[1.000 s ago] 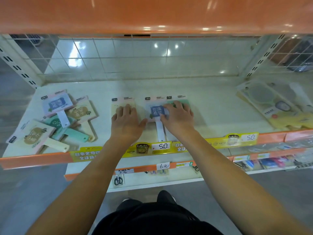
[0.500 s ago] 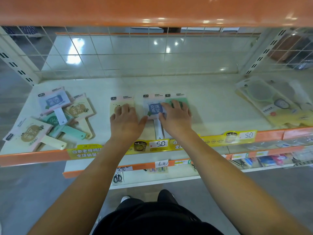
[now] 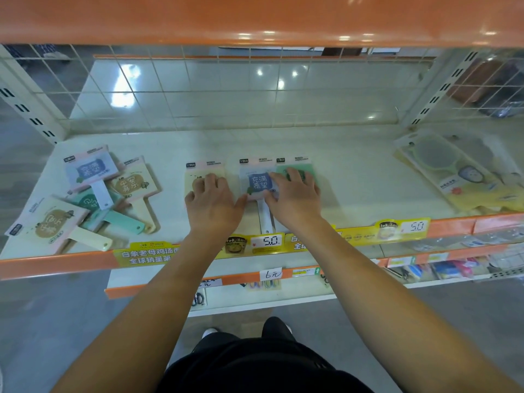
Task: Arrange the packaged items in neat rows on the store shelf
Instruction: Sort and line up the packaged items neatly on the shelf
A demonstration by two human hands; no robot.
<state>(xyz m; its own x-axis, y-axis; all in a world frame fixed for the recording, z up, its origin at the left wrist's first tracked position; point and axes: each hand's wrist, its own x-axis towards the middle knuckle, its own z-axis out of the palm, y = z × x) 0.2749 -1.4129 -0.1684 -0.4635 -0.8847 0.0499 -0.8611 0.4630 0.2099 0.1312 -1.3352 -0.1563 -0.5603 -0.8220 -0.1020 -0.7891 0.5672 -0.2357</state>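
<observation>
The left hand lies flat, fingers nearly straight and slightly spread, pressing down on the yellow package and gripping nothing. The right hand is likewise flat and splayed, its palm over the green package and its fingers reaching onto the blue package at its 9 o'clock side; neither hand curls round anything.

These three packages sit mid-shelf in a row, header cards at 12 o'clock toward the wire back, handles at 6 o'clock toward the shelf edge. Each long axis runs 12 to 6; the blue one's white handle shows this plainly.

To do this step well, I judge both palms should slide the cards sideways with light, even pressure, closing gaps, levelling the header cards, keeping the handles parallel and not letting blue ride over green.

Outward at 9 o'clock lies the loose pile, its handles pointing roughly toward 4 and 5 o'clock, not yet rowed.
</observation>
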